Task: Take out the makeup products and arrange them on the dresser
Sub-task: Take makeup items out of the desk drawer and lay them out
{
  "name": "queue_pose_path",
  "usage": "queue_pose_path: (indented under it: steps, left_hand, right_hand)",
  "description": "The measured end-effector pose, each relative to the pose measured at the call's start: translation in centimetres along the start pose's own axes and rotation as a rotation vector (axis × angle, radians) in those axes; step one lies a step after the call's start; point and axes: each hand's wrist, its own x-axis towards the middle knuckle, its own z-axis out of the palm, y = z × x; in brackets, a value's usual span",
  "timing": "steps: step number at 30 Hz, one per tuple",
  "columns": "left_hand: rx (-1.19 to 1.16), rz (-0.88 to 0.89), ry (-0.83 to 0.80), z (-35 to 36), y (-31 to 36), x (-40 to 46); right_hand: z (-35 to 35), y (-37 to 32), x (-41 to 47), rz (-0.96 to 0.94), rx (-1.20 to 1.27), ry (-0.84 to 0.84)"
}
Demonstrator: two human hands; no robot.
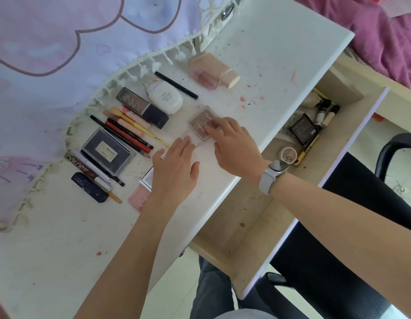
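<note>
Many makeup products lie on the white dresser [269, 65]. A clear brown eyeshadow palette [200, 124] sits near its front edge; the fingertips of my right hand [232, 146] rest on it. My left hand [174, 166] lies flat with straight fingers just below the palette, covering a white compact [146, 178] and a pink item [137, 199]. To the left are several pencils and brushes [128, 132], a black palette [108, 151], a dark bottle [142, 108] and a white bottle [164, 96]. The open drawer [250, 215] holds a dark compact [303, 130] and a round powder [288, 155].
A pink and lilac fringed cloth [50, 54] covers the dresser's back left. A beige tube [216, 69] and a black pencil [177, 85] lie further back. A black chair [338, 249] stands under the drawer. Pink bedding [384, 38] is at the top right.
</note>
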Motion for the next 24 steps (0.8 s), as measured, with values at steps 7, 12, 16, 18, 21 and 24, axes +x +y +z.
queue_pose_path:
  steps: [7, 12, 16, 18, 21, 24]
  left_hand:
    - [-0.318, 0.074, 0.308, -0.2, 6.0, -1.8]
    - [-0.45, 0.306, 0.31, 2.4, 13.3, -2.3]
    - [-0.475, 0.272, 0.097, 6.1, 17.1, 0.6]
    - [-0.457, 0.224, 0.032, 8.4, 18.3, 3.3]
    - [-0.392, 0.164, -0.009, 11.4, 19.3, 7.1]
    - [-0.303, 0.174, -0.021, 13.5, 20.4, 9.6]
  right_hand:
    - [-0.6, 3.7, -5.8, 0.025, 0.32, 0.259]
    - [-0.9, 11.8, -9.6, 0.25, 0.085, 0.101]
    - [-0.9, 18.5, -8.2, 0.45, -0.083, -0.068]
    - [-0.6, 20.5, -6.4, 0.512, -0.11, -0.075]
    - [0.6, 22.1, -3.7, 0.579, -0.107, -0.113]
    - [2.2, 22.9, -2.1, 0.608, -0.074, -0.175]
